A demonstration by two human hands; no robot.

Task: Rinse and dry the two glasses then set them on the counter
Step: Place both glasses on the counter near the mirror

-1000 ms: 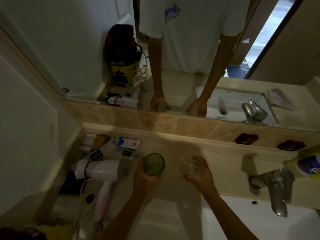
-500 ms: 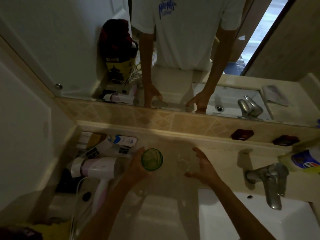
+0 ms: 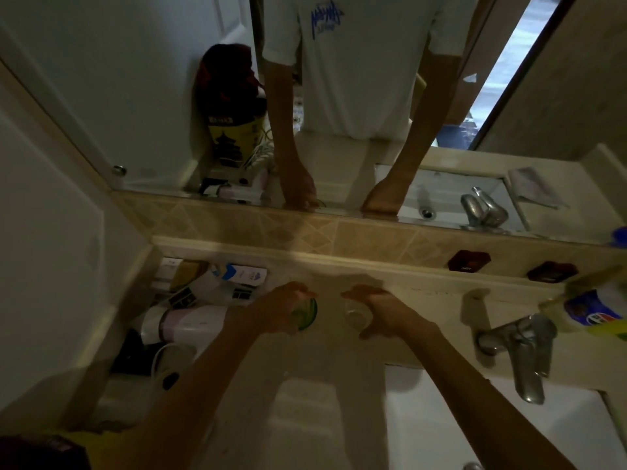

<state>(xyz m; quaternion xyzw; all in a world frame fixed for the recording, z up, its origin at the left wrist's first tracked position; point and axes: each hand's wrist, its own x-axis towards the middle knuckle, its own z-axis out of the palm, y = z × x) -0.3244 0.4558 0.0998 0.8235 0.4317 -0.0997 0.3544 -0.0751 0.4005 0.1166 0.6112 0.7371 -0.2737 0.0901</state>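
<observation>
head view, nearest first: both forearms reach up from the bottom edge across the pale counter (image 3: 305, 418), the right one passing over the corner of the white sink (image 3: 475, 435). compared with a second ago the hands have travelled further back toward the tiled ledge (image 3: 339, 262) and lowered; the glasses that were held up and clearly visible then are now down at counter level and half hidden by the hands. i judge this to be the setting-down step, so the task looks close to its end, though whether either base is actually touching the counter i cannot tell.

the left hand (image 3: 283, 308) curls round the green glass (image 3: 307, 313), fingers over the far side and wrist bent down. the right hand (image 3: 376, 310) cups the clear glass (image 3: 354, 315) from its right, thumb near and fingers arched past the rim; it still seems to hold it, loosely. the two glasses sit near each other, apart.

left of them lies a hair dryer (image 3: 190, 322); to the right stands the tap (image 3: 522, 347). beyond, the mirror (image 3: 135, 96) repeats both arms.
</observation>
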